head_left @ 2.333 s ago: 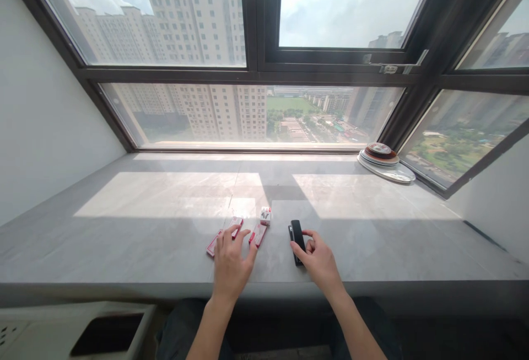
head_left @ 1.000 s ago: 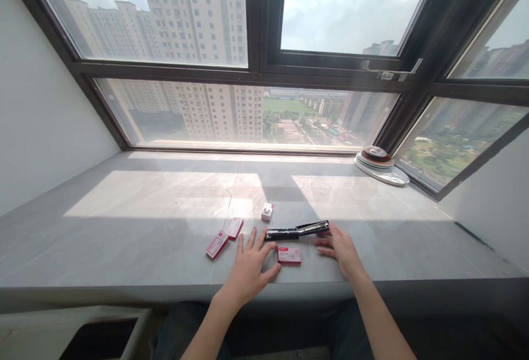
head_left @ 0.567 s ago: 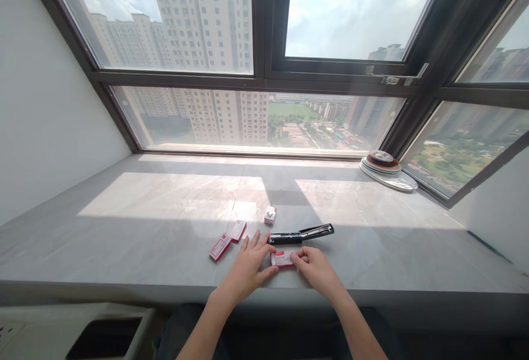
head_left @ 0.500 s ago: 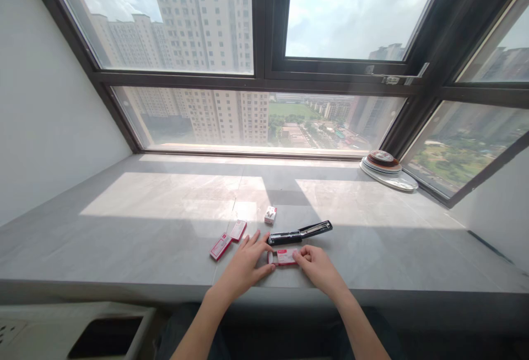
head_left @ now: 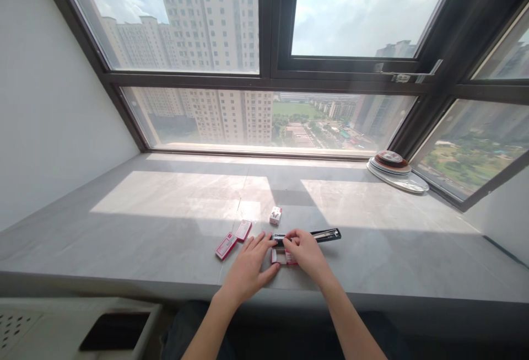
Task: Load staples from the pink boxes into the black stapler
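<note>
An opened black stapler (head_left: pixel 330 234) lies on the grey sill, its metal channel showing. Over its middle, my right hand (head_left: pixel 306 252) is closed in a pinch; whatever sits between the fingertips is hidden. My left hand (head_left: pixel 250 266) rests with fingers spread, the index fingertip at the stapler's left end and the thumb beside a red-and-white staple box (head_left: pixel 279 256). That box is open at its left end and partly covered by my right hand. To the left lie two more red-and-white boxes (head_left: pixel 225 246), corner to corner. A small white box (head_left: pixel 275 215) stands behind the stapler.
A stack of plates (head_left: pixel 397 171) sits at the back right by the window frame. The sill's front edge (head_left: pixel 355 292) runs just below my forearms. A pale cabinet-like unit with a dark recess (head_left: pixel 115 331) is at the lower left.
My right hand has moved from the staple box up and over the stapler. My left hand stays by the stapler's left end. The whole view has shifted slightly.
</note>
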`<state>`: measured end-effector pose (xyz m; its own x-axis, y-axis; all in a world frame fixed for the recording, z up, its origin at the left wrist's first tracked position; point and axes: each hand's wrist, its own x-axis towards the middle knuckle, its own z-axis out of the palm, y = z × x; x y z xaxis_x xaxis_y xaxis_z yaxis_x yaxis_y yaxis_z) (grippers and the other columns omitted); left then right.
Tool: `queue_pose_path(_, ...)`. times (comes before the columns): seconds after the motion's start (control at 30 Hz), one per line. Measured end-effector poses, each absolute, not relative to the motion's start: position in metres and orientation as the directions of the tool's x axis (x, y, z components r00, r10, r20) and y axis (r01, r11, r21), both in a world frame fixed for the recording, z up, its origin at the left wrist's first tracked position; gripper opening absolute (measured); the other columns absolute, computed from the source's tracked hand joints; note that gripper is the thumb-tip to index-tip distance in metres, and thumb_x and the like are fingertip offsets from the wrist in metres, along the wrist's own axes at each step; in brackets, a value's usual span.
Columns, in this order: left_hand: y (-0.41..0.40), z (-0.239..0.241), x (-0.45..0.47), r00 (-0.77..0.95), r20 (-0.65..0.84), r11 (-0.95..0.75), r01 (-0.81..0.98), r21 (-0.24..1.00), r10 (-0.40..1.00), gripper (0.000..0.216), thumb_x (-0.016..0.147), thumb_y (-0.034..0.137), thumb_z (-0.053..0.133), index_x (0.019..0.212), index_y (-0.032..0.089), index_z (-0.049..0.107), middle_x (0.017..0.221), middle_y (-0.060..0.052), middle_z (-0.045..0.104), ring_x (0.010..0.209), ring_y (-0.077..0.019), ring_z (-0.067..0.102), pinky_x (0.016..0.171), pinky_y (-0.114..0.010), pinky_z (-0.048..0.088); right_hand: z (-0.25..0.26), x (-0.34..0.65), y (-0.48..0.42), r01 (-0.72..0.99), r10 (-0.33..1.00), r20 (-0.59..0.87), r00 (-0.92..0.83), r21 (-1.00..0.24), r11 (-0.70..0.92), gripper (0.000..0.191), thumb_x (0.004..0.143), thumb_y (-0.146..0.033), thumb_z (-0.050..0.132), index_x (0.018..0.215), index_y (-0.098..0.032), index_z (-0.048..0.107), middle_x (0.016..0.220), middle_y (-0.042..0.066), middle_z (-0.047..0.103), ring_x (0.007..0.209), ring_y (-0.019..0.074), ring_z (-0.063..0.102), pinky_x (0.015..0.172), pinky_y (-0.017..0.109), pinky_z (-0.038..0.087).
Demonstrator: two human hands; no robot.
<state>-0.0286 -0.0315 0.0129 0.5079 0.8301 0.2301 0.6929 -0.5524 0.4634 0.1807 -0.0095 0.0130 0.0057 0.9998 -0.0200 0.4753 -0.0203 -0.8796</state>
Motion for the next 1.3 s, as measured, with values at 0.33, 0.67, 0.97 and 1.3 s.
queue_pose_path(0.33,-0.03,0.013,-0.031,0.504,0.255,-0.562,0.687,0.462,0.825,0.044,0.095,0.041,0.06,0.138,0.035,0.051,0.159,0.002,0.041,0.151,-0.0239,0.031,0.125,-0.05,0.027,0.016,0.173,-0.018,0.58,0.991,0.089,0.101,-0.814,0.014,0.024,0.087,-0.042,0.061,0.089,-0.02,0.069,0.057,0.001,0.064,0.058,0.0187,0.058,0.058,0.028,0.037)
queue_pose_path(0.67,-0.029,0.01,-0.037,0.513,0.236,-0.553,0.652,0.519,0.825,0.035,0.095,0.045,0.06,0.128,0.032,0.058,0.16,-0.001,0.039,0.152,-0.0247,0.029,0.125,-0.05,0.027,0.001,0.162,-0.001,0.26,0.999,-0.007,0.051,-0.966,-0.02,0.03,0.082,-0.046,0.067,0.093,-0.017,0.067,0.051,-0.007,0.048,0.046,0.0118,0.044,0.048,0.023,0.036)
queue_pose_path(0.97,-0.028,0.012,-0.04,0.481,0.225,-0.513,0.633,0.579,0.847,0.036,0.091,0.047,0.065,0.123,0.032,0.061,0.159,-0.002,0.041,0.15,-0.0266,0.032,0.124,-0.048,0.028,0.041,0.16,-0.026,0.598,0.969,0.187,-0.161,-0.762,0.247,0.017,0.088,-0.036,0.062,0.086,-0.021,0.071,0.057,-0.004,0.054,0.056,0.0128,0.05,0.057,0.024,0.033)
queue_pose_path(1.3,-0.042,0.014,-0.047,0.31,0.368,-0.475,0.678,0.56,0.877,0.018,0.096,0.043,0.059,0.102,0.026,0.062,0.12,-0.006,0.066,0.116,-0.0258,0.059,0.099,-0.043,0.048,0.035,0.207,-0.05,0.742,0.996,0.067,-0.06,-0.664,0.09,0.018,0.09,-0.04,0.059,0.087,-0.024,0.066,0.061,-0.001,0.06,0.06,0.0179,0.055,0.056,0.026,0.029)
